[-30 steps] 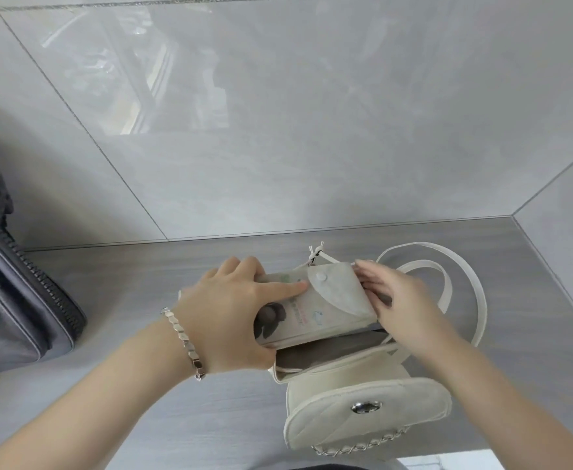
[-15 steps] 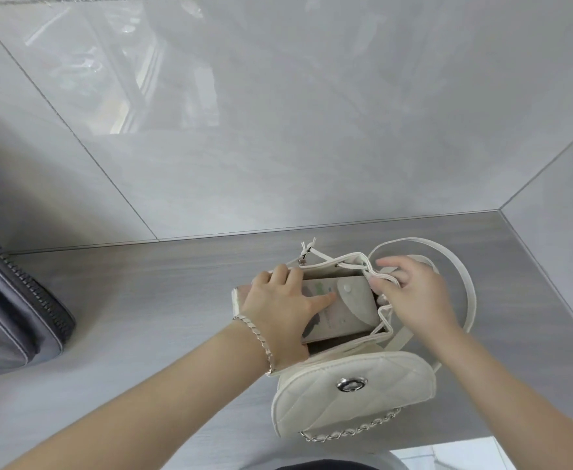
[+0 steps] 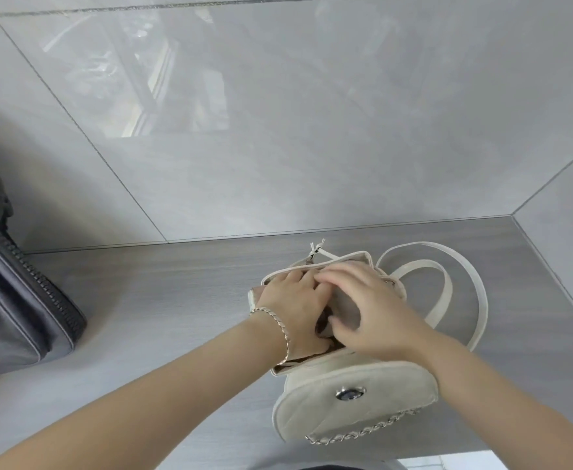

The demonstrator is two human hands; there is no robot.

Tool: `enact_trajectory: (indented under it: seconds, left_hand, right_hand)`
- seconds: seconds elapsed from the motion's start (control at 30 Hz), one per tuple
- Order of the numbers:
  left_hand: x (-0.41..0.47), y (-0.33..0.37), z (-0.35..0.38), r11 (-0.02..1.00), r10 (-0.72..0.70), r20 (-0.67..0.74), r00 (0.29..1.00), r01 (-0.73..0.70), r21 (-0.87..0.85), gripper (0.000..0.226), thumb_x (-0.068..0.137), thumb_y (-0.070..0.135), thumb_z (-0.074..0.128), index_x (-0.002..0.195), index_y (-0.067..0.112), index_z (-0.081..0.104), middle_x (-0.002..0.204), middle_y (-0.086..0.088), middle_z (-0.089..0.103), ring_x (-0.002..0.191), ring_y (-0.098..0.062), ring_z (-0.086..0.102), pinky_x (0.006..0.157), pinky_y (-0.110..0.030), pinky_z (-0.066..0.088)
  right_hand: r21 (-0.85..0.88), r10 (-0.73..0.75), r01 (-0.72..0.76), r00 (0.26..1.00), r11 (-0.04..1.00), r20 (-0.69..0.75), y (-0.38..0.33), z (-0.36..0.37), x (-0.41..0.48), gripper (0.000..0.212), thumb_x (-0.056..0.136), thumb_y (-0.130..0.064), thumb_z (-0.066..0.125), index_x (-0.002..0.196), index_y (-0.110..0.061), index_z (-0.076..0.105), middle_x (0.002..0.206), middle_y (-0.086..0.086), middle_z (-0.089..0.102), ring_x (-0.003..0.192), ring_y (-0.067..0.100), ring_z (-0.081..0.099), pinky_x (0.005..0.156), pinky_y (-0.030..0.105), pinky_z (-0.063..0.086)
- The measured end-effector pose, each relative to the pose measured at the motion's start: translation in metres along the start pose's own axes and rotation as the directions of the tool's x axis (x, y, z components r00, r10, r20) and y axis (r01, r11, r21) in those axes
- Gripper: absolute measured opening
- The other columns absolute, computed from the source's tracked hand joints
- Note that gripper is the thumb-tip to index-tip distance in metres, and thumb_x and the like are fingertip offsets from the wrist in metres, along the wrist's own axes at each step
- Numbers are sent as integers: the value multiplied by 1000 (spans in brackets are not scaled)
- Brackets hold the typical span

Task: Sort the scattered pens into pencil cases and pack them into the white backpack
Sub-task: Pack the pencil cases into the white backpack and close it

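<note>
Markings on pencil case [image 3: 346, 307] unreadable

no legible text, labels or numbers

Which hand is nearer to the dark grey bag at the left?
Left. Both hands hold the pencil case at the mouth of the white backpack; the left hand is on the side facing the grey bag, the right hand beyond it, farther away.
</note>
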State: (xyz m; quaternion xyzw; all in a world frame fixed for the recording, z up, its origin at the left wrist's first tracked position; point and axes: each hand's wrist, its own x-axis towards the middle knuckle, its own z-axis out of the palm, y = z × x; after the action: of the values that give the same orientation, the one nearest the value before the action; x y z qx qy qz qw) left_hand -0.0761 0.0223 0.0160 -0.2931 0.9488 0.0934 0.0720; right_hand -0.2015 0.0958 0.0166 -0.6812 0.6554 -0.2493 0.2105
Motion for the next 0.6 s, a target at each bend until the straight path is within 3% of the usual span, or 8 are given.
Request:
enact_trajectory:
  seconds: [0.1,0.17,0.23,0.33,0.4,0.47,0.53,0.6]
  left_hand:
    - [-7,-10,-8,991,1,-46,999,-7,-137,89,68,55,65,140,24,23,137,8,40,126,-15,41,100,-26,32]
    - [-14,-20,-13,988,-15,-44,999,8,-152,96,60,61,70,139,28,26,135,12,41,122,-12,45,95,-24,34]
    - [-23,-37,-18,980,-59,0,998,58,-189,96,51,70,68,133,30,36,130,15,48,117,-11,50,94,-21,29]
    - [-35,-64,-16,960,-5,20,1000,11,-279,107,42,93,36,123,25,47,116,10,59,109,-13,53,97,-21,22]
    - [-39,-71,-10,975,41,20,999,-35,-222,107,48,91,20,125,22,49,119,6,58,120,-14,43,102,-25,17]
    - [-40,-76,-4,992,69,-34,997,-72,-104,95,60,85,18,123,21,51,113,8,63,127,-18,33,105,-30,13]
    - [-44,-81,1,993,118,-163,980,-120,-1,78,78,77,14,106,20,60,90,12,70,117,-21,41,102,-36,23]
    - [-46,-93,8,992,127,-300,945,-123,33,67,88,66,14,94,20,63,79,14,69,108,-19,42,96,-36,26]
  right_hand:
    - [164,126,-166,965,972,228,4,-5,6,93,74,-28,72,145,-28,12,141,-18,28,126,-10,22,99,0,16]
    - [117,118,-147,966,982,229,4,-7,11,96,69,-33,76,143,-33,14,140,-21,24,125,-8,25,101,8,25]
    - [18,58,-65,964,998,258,1,-9,13,92,67,-36,77,139,-38,21,133,-25,21,120,-8,27,93,7,28]
    - [-130,-50,93,951,987,305,-5,0,15,88,67,-42,73,139,-34,24,137,-16,25,125,2,27,96,12,23]
    - [-195,-139,206,941,959,308,-9,14,20,88,65,-46,73,139,-24,30,135,-6,35,123,11,36,97,18,27]
    - [-209,-169,238,938,949,302,-7,22,25,88,62,-44,75,137,-17,38,125,-2,48,112,15,49,90,21,36]
    - [-189,-136,196,948,962,288,-1,19,25,89,60,-45,76,138,-21,39,121,-6,51,107,12,52,86,20,40]
    - [-157,-84,138,947,978,311,6,14,23,94,60,-49,75,141,-29,33,126,-13,46,112,6,48,90,19,40]
